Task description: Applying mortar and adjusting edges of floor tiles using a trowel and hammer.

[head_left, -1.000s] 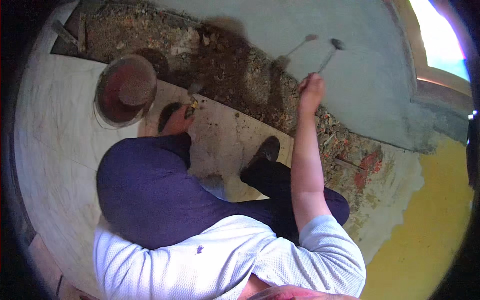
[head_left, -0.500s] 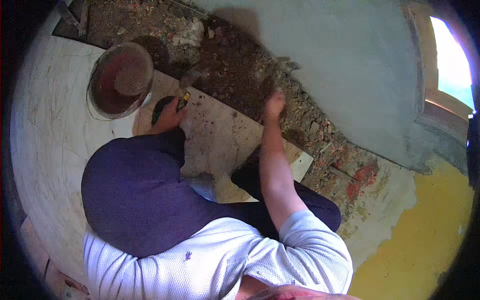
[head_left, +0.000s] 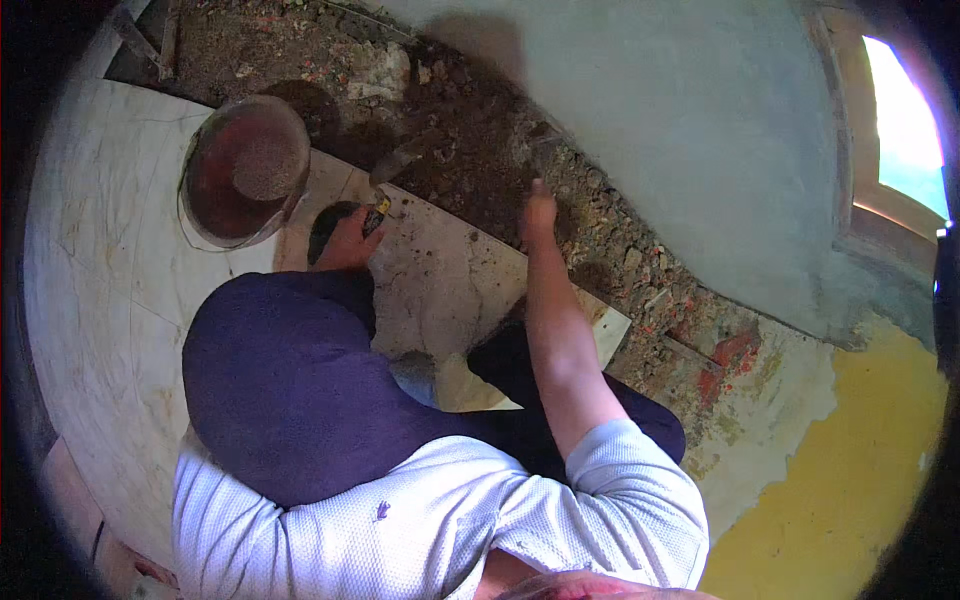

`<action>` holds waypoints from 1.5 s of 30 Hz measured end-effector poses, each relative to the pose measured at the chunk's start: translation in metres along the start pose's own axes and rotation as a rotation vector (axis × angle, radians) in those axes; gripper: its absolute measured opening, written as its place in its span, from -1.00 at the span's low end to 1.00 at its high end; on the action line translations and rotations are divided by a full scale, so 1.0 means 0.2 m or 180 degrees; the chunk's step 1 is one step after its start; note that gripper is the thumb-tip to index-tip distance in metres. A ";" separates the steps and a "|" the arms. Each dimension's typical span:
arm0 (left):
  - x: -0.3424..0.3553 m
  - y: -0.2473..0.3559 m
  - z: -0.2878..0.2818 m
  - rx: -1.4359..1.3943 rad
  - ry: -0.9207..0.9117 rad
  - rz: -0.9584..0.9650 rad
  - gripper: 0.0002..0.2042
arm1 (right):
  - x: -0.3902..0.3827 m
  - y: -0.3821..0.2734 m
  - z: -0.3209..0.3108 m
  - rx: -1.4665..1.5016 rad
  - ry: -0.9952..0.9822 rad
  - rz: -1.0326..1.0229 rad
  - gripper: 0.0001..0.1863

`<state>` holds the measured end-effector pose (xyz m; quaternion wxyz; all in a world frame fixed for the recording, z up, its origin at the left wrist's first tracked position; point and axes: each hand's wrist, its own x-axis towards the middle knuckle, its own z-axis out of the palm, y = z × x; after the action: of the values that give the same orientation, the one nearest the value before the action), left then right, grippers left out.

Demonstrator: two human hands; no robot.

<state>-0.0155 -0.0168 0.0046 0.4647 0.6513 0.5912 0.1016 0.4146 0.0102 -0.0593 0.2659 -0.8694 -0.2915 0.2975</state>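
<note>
A round vessel on pale floor, beneath a grey wall and a bright window.
The wide bucket (head_left: 212,180), reddish inside with a grey-brown patch (head_left: 265,175) within, stands on the pale, veined floor (head_left: 110,260) at the left. Two narrow strips, one slanting (head_left: 136,38) and one nearly upright (head_left: 169,40), meet near the top left corner. The smooth grey wall (head_left: 680,130) runs across the upper right to a tan frame (head_left: 858,150) around the glaring window (head_left: 905,130). Lower right, a yellow area (head_left: 850,440) borders a whitish one along a ragged edge; whether floor or wall, the bent view leaves unclear.
</note>
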 end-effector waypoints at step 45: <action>-0.12 -0.16 -0.01 0.0117 0.0262 -0.0101 -0.48 | -0.49 -1.00 -1.12 0.3210 0.2852 -0.2895 -0.57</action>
<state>-0.0455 -0.0410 -0.0066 0.4296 0.6455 0.6218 0.1100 0.4328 0.0177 0.2556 0.8118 -0.4781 -0.3131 -0.1203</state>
